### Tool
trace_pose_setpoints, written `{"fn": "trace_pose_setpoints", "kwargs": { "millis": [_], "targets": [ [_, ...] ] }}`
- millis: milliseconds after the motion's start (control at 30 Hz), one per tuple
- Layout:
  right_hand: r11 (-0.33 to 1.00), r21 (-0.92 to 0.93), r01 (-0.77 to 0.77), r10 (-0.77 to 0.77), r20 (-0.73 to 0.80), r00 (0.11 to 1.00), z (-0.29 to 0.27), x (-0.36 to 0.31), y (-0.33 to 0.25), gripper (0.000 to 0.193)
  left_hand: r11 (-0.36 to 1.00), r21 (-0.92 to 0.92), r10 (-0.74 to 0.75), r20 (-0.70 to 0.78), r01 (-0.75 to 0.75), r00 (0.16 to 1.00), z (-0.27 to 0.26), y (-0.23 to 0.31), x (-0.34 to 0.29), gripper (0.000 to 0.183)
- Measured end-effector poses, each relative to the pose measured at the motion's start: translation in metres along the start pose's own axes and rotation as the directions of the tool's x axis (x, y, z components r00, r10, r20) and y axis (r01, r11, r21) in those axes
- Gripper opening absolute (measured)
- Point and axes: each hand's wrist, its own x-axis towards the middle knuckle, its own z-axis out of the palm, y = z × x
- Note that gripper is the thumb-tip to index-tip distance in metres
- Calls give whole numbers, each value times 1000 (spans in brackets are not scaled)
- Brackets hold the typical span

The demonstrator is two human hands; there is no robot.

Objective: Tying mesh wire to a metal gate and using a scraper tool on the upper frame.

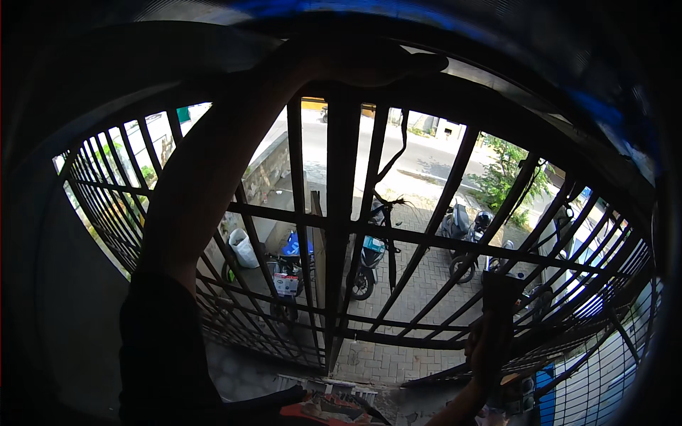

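Note:
A dark metal gate of upright bars [342,163] spans the view in front of me. My left arm reaches up across it, and my left hand [362,62] lies over its top rail [455,96] in deep shadow. The hand appears to grip the rail, with one digit stretched to the right along it; the other fingers are hidden. At the lower right, my right hand [489,344] is closed round the handle of a wide flat brush [501,290], seen mostly in silhouette. The brush head points upward, close in front of the bars.
Beyond the bars several motorbikes [460,226] stand on a paved yard [369,358], with a white sack [243,248] at left. A road [433,160] and a leafy bush [503,174] lie farther off. Dark cords [393,263] hang on the bars. A red-orange object [334,410] shows below me.

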Motion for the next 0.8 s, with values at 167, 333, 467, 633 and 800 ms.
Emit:
{"fn": "trace_pose_setpoints", "kwargs": {
  "millis": [167, 333, 467, 633, 800],
  "targets": [
    [1000, -15, 8, -9, -33, 999, -3, -1, 9, 22, 9, -183, -16, 983, 983, 183, -28, -3, 69, 36],
    [991, -118, 55, -56, -4, 998, -4, -1, 27, 20, -293, -338, -124, 941, 894, 315, -23, -13, 67, 18],
    [998, -61, -32, 35, 41, 999, -1, -3, 25, 23, -322, -625, -259, 781, 712, 568, -37, -10, 58, 17],
    [986, -99, -137, 142, 53, 988, -18, -10, 43, 24, 687, -623, -76, 452, 375, 889, -83, 60, 0, 18],
    [911, -409, 58, -10, 119, 993, -8, -11, 68, 26, 814, -559, 288, 623, 157, 727, -113, 136, -38, 24]
  ]
}}
